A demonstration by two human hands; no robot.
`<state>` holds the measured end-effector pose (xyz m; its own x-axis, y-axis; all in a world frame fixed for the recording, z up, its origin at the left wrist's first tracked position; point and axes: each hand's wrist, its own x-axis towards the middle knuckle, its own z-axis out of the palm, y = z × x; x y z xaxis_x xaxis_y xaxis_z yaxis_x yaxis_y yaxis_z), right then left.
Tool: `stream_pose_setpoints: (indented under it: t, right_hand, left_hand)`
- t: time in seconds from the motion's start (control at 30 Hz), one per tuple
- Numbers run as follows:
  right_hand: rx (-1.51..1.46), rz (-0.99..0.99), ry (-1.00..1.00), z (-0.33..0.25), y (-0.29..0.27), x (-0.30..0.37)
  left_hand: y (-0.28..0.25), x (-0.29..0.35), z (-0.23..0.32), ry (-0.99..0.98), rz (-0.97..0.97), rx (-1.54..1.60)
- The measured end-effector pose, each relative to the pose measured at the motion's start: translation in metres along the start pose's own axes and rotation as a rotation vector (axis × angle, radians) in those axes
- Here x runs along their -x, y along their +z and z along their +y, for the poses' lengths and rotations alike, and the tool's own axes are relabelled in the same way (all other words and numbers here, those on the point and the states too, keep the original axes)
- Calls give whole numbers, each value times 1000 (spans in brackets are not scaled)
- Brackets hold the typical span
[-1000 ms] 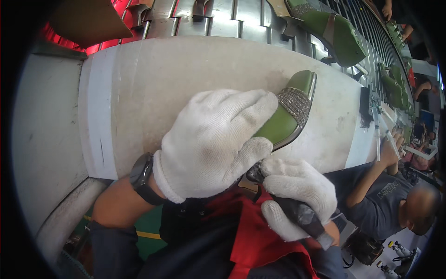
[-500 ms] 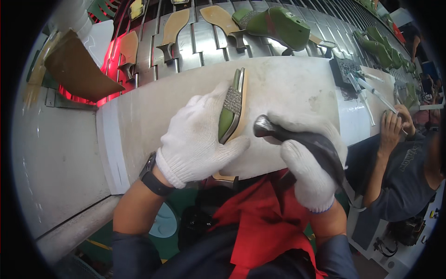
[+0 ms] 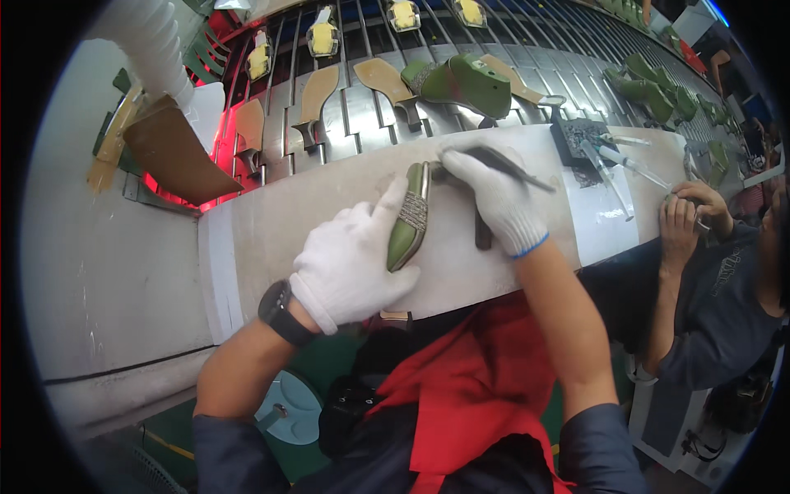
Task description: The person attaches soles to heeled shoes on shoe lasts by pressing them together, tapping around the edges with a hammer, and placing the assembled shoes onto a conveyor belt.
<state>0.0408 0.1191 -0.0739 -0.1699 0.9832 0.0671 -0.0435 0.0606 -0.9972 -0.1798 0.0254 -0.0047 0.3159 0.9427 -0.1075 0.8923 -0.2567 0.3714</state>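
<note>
My left hand (image 3: 350, 267), in a white knitted glove, grips a sandal (image 3: 401, 239) on a green last. A glittering strap (image 3: 414, 211) crosses the sandal, and a shiny metallic edge runs along its sole. The sandal lies on its side over the pale work board (image 3: 329, 214). In my right hand (image 3: 498, 193), also gloved, are dark metal lasting pincers (image 3: 522, 171), their two handles spread apart. Their head is right beside the sandal's upper end; whether it touches cannot be seen. Glove fingers hide part of both things.
Beyond the board runs a slatted metal conveyor (image 3: 346, 123) carrying tan soles with heels (image 3: 318, 95), a green last (image 3: 465, 86) and yellow-topped pieces (image 3: 323, 39). Right of me are a dark box (image 3: 576, 142), syringes (image 3: 629, 165) and a co-worker's hands (image 3: 687, 214). A brown panel (image 3: 177, 148) stands left.
My right hand has swung up and away from me, bringing the pincers to the sandal's upper end. The left hand keeps its hold on the sandal. The view has shifted, showing more conveyor.
</note>
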Motion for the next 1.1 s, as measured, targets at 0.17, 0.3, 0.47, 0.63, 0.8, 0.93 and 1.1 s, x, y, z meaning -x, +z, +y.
stream_pose_setpoints:
  t: [0.17, 0.3, 0.47, 0.63, 0.8, 0.93, 1.1]
  right_hand:
    - [-150, 138, 45, 7, -19, 79]
    - [140, 107, -55, -27, -12, 106]
    - [-103, 15, -245, -114, 19, 132]
    - [151, -220, -398, -171, 23, 139]
    - [126, -238, -219, -185, 24, 137]
    - [43, -146, -79, -197, 35, 131]
    - [-110, -428, -59, -196, 38, 125]
  left_hand:
    - [-27, 21, -24, 157, 423, 348]
    - [-59, 29, -2, 245, 541, 806]
    - [-46, 27, 21, 382, 541, 619]
    - [-25, 28, 40, 374, 644, 544]
    - [-24, 39, 43, 447, 701, 577]
    - [-21, 51, 36, 508, 659, 549]
    - [-1, 73, 41, 508, 890, 592]
